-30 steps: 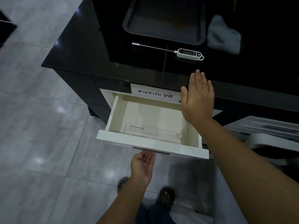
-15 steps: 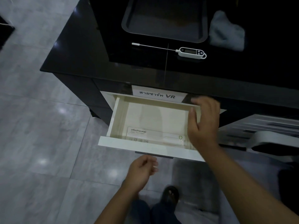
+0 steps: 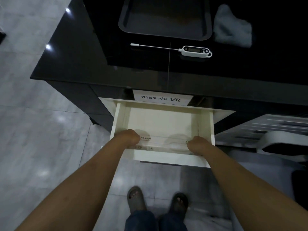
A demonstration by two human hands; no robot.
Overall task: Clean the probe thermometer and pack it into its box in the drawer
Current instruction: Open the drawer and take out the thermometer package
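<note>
The white probe thermometer (image 3: 194,51) lies on the black countertop, its thin probe pointing left. Below it the white drawer (image 3: 205,125) stands pulled out. A long clear box (image 3: 164,142) with printed text lies along the drawer's front. My left hand (image 3: 129,137) is closed over the box's left end and my right hand (image 3: 196,144) over its right end. The fingers of both hands are hidden behind the knuckles and the drawer front.
A dark tray (image 3: 165,17) sits on the counter behind the thermometer, with a grey cloth (image 3: 232,27) to its right. A white label (image 3: 162,98) hangs above the drawer. A white rack (image 3: 273,130) stands at the right. My feet (image 3: 156,200) are on the tiled floor.
Both hands have dropped into the drawer. The right came down from above the drawer's right side, the left rose from under the front, and each now grips an end of the box.
</note>
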